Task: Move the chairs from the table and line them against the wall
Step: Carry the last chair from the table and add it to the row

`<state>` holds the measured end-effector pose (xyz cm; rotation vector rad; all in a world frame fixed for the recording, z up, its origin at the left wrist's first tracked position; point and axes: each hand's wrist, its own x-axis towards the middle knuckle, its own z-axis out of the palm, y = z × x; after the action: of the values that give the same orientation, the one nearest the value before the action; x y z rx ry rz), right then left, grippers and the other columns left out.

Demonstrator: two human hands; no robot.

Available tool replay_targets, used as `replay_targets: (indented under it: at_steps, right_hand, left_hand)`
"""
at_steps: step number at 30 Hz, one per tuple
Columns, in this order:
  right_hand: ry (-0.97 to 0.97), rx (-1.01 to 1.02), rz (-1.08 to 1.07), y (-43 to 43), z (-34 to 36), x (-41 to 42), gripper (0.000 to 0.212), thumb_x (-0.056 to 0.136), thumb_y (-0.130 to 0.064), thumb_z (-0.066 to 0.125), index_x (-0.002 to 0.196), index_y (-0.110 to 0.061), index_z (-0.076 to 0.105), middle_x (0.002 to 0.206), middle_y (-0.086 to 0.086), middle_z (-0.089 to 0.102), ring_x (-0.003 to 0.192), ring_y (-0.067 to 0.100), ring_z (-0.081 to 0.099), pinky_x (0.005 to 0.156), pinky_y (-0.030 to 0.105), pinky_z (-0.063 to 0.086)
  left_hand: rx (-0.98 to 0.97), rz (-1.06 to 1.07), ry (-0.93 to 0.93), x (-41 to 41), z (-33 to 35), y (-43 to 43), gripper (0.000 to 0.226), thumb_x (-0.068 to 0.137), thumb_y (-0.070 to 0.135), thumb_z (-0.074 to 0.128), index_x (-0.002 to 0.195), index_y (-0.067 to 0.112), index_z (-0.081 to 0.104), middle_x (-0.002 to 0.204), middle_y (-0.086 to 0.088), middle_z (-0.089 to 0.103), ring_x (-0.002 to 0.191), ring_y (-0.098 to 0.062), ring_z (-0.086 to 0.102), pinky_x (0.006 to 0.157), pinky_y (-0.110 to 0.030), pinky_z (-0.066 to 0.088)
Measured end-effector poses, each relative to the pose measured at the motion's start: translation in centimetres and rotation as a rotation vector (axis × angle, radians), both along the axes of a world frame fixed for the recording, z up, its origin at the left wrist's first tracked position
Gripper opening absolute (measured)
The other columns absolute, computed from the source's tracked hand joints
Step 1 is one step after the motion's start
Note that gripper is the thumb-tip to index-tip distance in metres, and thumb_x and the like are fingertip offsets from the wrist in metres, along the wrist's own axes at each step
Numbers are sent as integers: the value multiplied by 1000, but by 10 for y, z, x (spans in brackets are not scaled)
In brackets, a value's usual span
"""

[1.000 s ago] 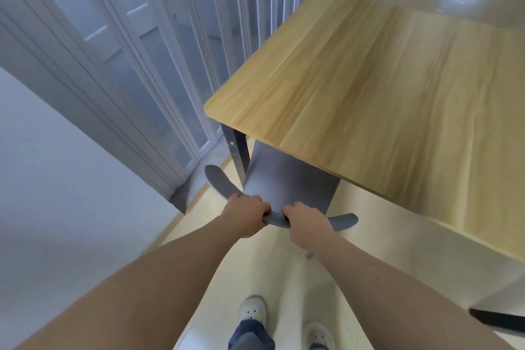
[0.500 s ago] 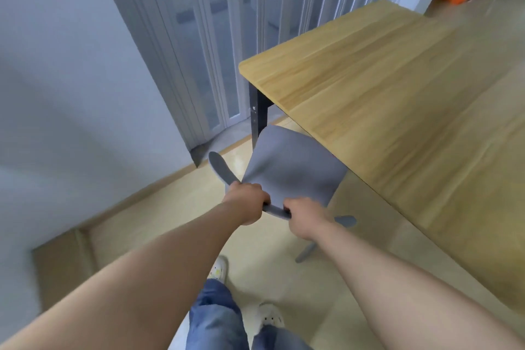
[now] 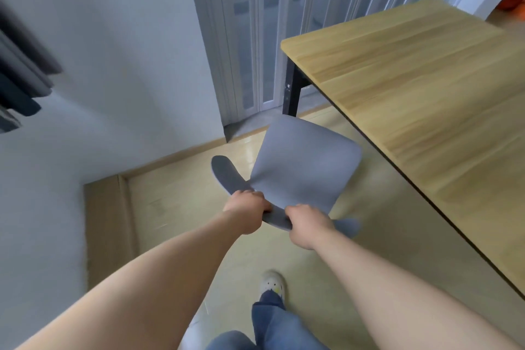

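Seen from a head-worn camera looking down. At far left, a plain white wall (image 3: 108,37) meets a pale floor (image 3: 181,202) along a wooden skirting board (image 3: 176,157); some dark, blurred shape at the upper left edge cannot be made out. Further right, the person's left hand (image 3: 246,212) is closed in a full grip around the curved top rail of a grey chair (image 3: 305,165), and just beside it the right hand (image 3: 308,224) is closed around the same rail, both forearms stretched forward. The grey chair stands clear of the table edge, on the floor between the wall and the wooden surface (image 3: 426,94), its seat facing up and away from the person, its legs hidden beneath it. Behind it is a white folding door (image 3: 284,23) and a black table leg (image 3: 291,88). Below, a white shoe (image 3: 272,286) and blue trouser legs show. The chair looks like a one-piece moulded shell, so it is probably light, rigid and smooth. The backrest rail seems the natural hold, two hands close to centre keeping it from swinging. Likely cautions: the smooth plastic may slip in a loose hand, and the unseen legs could catch the table leg or the feet.
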<state>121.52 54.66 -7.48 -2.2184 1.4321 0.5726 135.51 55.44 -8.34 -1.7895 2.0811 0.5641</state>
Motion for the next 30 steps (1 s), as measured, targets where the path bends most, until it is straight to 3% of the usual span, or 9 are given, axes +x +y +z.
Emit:
replay_targets:
  at_steps: [3,12,24,28,30]
  right_hand:
    - [20,-23,36,28,-2,2,32,87,-4,45,118,-10,53,126,11,56,118,32,56,90,35,46]
    - [137,37,164,159,-20,-12,34,89,-1,47,123,-7,47,128,13,52,119,36,55,93,41,47]
    - [182,-12,216,254,-13,-60,36,89,0,49,125,-8,48,129,12,53,120,32,56,91,38,47]
    - [238,-53,223,283,-7,-97,39,90,1,48,126,-10,48,129,12,57,121,33,55,90,37,47]
    - [272,-76,221,300,-5,-124,41,89,2,49,128,-11,49,129,12,58,122,31,55,90,36,47]
  left_hand:
    - [-38,24,9,0,-5,36,47,86,-1,42,123,22,59,127,-3,57,120,-25,51,96,-30,39]
    - [58,11,-40,-19,-38,171,41,86,-2,50,122,16,59,125,-5,58,112,-27,60,86,-35,51]
    - [103,-28,-108,-74,-20,265,33,89,-1,46,117,11,60,122,-7,59,110,-29,62,73,-30,41]
    - [109,-26,-93,-115,-13,297,31,87,-1,47,111,10,63,114,-8,64,106,-28,63,72,-30,43]
    - [120,-43,-85,-143,-10,314,26,86,0,47,104,9,64,96,-7,63,99,-29,64,71,-31,45]
